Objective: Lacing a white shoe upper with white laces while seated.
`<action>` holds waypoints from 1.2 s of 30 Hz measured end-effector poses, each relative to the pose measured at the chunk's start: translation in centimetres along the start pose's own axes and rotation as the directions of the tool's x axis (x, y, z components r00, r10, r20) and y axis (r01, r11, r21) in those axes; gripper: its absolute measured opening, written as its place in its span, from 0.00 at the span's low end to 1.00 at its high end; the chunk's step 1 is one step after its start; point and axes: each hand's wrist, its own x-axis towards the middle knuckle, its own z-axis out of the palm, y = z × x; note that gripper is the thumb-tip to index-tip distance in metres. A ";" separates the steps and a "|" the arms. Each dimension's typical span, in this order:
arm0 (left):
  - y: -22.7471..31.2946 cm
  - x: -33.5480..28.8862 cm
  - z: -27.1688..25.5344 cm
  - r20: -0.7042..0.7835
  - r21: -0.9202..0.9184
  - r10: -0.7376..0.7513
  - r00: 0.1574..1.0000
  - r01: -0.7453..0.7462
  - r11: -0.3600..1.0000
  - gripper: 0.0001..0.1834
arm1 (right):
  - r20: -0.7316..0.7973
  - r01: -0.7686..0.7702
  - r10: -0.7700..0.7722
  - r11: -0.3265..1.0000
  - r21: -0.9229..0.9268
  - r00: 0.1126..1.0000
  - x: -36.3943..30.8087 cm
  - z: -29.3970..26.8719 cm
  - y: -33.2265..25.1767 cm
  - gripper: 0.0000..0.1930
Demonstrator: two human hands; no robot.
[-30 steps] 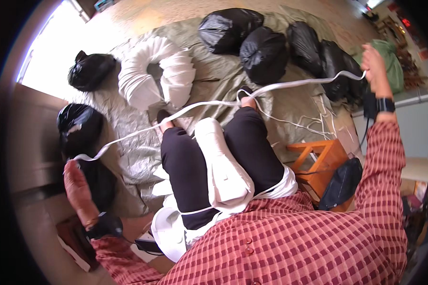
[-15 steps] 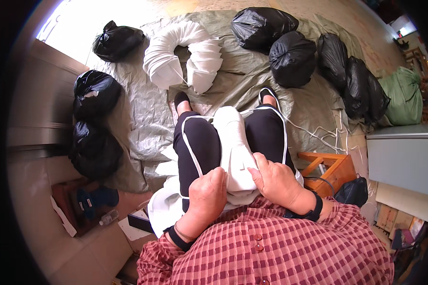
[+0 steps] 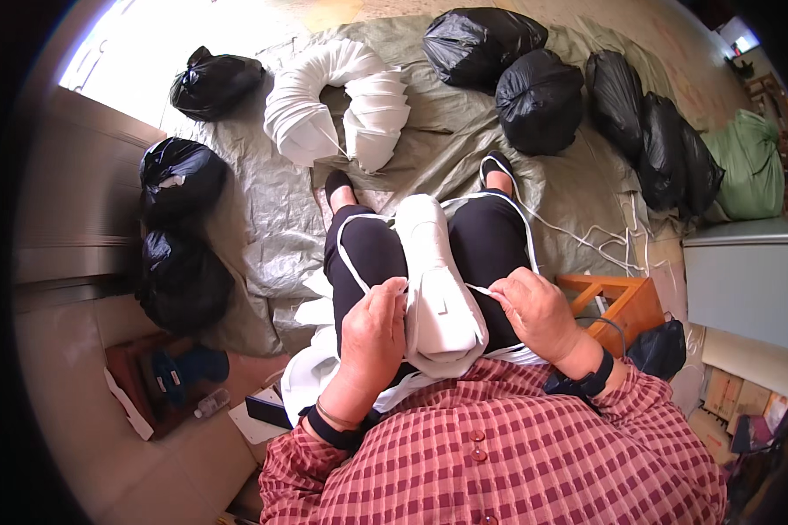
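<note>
A long white bundle (image 3: pixel 439 302) of what looks like folded cloth or paper pieces lies lengthwise between my thighs, its wider end toward my belly. White cord (image 3: pixel 346 253) loops over both knees and passes around the bundle. My left hand (image 3: pixel 372 337) is closed in a pinch on the cord at the bundle's left side. On the right, my right hand (image 3: pixel 541 315) pinches a short taut stretch of cord, a little apart from the bundle. More white material (image 3: pixel 311 367) is bunched beside my left thigh, partly behind my left arm.
Ahead on a grey-green tarp (image 3: pixel 276 223) lies a white ring of folded pieces (image 3: pixel 298 114) tied with string. Black bags (image 3: pixel 538 101) stand around the tarp's edges, with a green sack (image 3: pixel 749 171) farther right. A wooden stool (image 3: pixel 635 311) lies near my right knee. Loose cord (image 3: pixel 617 241) trails there.
My right hand has left the bundle and moved right and slightly up, drawing cord out. My left hand has risen a little. The bundle's near end now shows.
</note>
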 end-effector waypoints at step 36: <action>0.0 4.6 -0.8 0.350 -0.044 -0.292 0.890 0.327 0.944 0.04 | -0.038 0.052 -0.043 0.966 0.253 0.998 5.3 2.1 1.5 0.04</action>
